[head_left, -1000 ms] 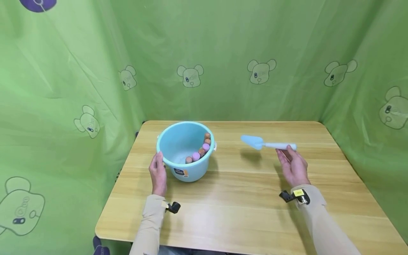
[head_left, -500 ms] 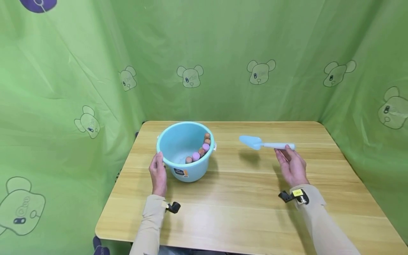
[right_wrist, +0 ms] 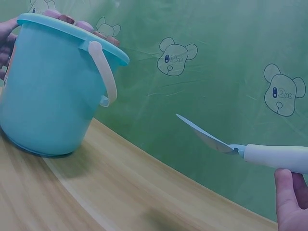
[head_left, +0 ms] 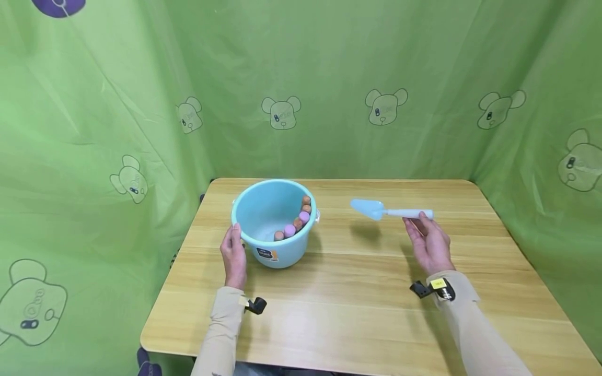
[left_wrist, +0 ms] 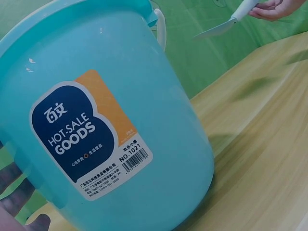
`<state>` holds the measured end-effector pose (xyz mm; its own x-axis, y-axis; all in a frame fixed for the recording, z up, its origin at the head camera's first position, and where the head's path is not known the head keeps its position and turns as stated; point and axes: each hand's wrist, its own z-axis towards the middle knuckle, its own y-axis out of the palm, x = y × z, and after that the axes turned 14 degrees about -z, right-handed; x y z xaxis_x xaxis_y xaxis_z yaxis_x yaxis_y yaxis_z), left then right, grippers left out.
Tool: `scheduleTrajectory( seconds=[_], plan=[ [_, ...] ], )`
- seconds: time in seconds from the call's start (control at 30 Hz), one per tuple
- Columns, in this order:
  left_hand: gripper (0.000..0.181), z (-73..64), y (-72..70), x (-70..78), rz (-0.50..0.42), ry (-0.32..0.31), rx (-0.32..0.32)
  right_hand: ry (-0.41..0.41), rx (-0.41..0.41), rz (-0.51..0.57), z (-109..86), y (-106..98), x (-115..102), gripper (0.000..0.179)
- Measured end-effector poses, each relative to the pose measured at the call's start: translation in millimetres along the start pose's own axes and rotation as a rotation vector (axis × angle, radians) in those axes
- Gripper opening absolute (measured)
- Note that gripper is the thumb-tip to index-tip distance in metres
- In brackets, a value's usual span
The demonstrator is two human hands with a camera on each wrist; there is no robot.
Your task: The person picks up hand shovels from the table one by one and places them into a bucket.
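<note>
A light blue bucket (head_left: pixel 282 256) stands upright on the left part of the wooden table. Against its right inner wall lean several brown and purple round-ended sticks (head_left: pixel 289 230); their lower parts are hidden. My left hand (head_left: pixel 233 259) holds the bucket's near-left side, thumb at the rim. Over the right half of the table, my right hand (head_left: pixel 431 245) pinches the pale handle of a small light blue trowel (head_left: pixel 368 209). The blade points left towards the bucket, and its shadow falls on the wood. In the right wrist view the trowel blade (right_wrist: pixel 207 137) appears side-on, apart from the bucket.
The wooden table (head_left: pixel 338 324) has green curtains (head_left: pixel 329 141) with bear prints hanging behind and on both sides. A white carrying handle (right_wrist: pixel 105 72) hangs down the bucket's right side. A label (left_wrist: pixel 86 134) is stuck on its front.
My right hand has drifted slightly left, bringing the trowel a little closer to the bucket. The left hand and the bucket have stayed in place.
</note>
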<state>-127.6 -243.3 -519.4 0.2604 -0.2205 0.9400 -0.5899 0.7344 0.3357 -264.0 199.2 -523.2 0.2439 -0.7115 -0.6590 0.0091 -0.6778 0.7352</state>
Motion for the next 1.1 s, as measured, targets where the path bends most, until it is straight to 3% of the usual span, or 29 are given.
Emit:
scheduleTrajectory(
  seconds=[0.27,0.53,0.77,1.1],
  plan=[
    [0.056,-1.0,1.3,0.0,-0.007,-0.001,0.005,0.009,0.020,-0.003,-2.0,-1,0,0.016],
    [0.055,0.9,0.2,0.1,-0.009,-0.012,0.007,-0.005,-0.022,0.008,-0.9,5,-1,0.015],
    [0.047,-16.7,10.3,29.9,-0.038,-0.031,-0.008,-0.013,-0.022,0.012,-2.0,10,-2,0.012],
    [0.049,-0.1,-0.5,2.9,-0.030,-0.040,-0.013,-0.009,-0.033,0.002,-5.6,15,-3,0.014]
  ],
)
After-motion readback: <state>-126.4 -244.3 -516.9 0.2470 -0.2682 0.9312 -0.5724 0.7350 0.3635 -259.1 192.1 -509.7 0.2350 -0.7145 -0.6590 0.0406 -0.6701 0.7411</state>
